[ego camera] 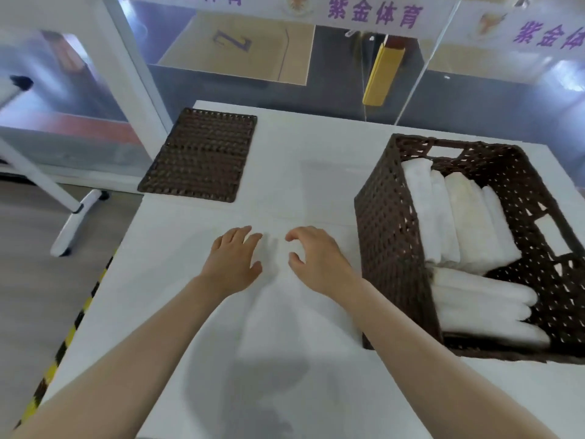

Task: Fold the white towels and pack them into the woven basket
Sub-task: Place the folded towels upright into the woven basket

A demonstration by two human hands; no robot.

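basket (pixel 392 248) rt edge cropped, forearms cropped

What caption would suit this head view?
Both hands, left hand and right hand, over white towel beside basket.

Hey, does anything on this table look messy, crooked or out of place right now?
Nothing stands out. The folded towels sit in neat rows inside the woven basket, its lid lies flat at the table's far left, and both hands, left hand and right hand, rest on a white towel spread before the person.
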